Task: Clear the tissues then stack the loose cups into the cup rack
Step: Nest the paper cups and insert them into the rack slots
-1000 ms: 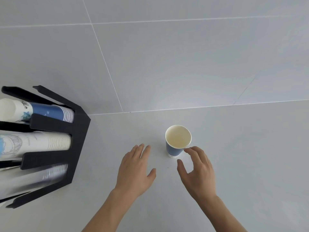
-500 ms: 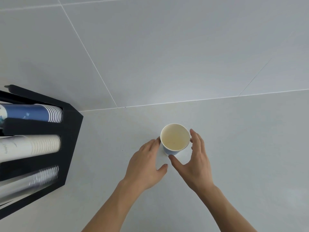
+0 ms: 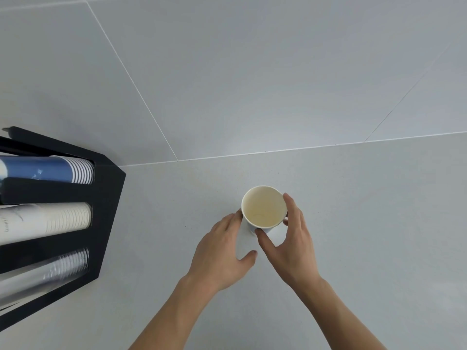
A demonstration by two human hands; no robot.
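A blue paper cup (image 3: 263, 207) with a cream inside stands upright in the middle of the grey counter. My right hand (image 3: 290, 245) wraps its thumb and fingers around the cup's wall. My left hand (image 3: 222, 252) lies beside the cup on its left, fingertips touching the side, fingers apart. At the left edge stands the black cup rack (image 3: 106, 205) with three sideways stacks: blue cups (image 3: 48, 170), white cups (image 3: 45, 221) and clear plastic cups (image 3: 43, 274). No tissues are in view.
The grey counter (image 3: 366, 223) meets a grey tiled wall (image 3: 252, 72) just behind the cup. The rack's black frame juts toward the cup from the left, about a hand's width from my left hand.
Both hands have reached forward to the cup. The right hand has closed around it, and the left hand has come up against its left side.
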